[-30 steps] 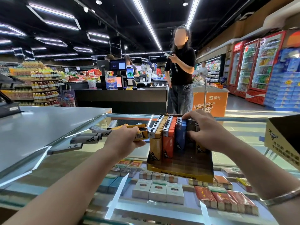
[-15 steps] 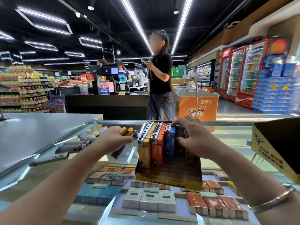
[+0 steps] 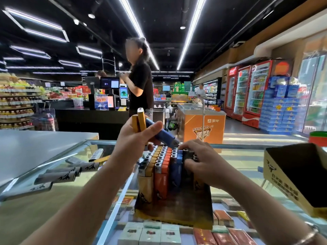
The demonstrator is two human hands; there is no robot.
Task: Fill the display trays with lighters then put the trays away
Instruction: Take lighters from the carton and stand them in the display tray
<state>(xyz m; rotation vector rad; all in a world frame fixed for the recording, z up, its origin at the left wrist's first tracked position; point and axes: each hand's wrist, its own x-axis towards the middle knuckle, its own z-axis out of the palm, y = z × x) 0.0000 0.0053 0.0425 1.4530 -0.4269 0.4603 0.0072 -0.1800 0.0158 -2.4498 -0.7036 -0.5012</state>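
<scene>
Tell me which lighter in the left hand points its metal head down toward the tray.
The blue lighter in the left hand: it slants head-down toward the display tray, while the two yellow lighters stand upright.

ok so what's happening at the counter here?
A person is stocking a lighter tray on a glass counter. The left hand holds up a few lighters, two yellow and one blue, above the tray. The right hand rests curled on the dark lighters in the tray's right rows. Grey lighters lie loose on the counter, and an open box stands at right.
</scene>
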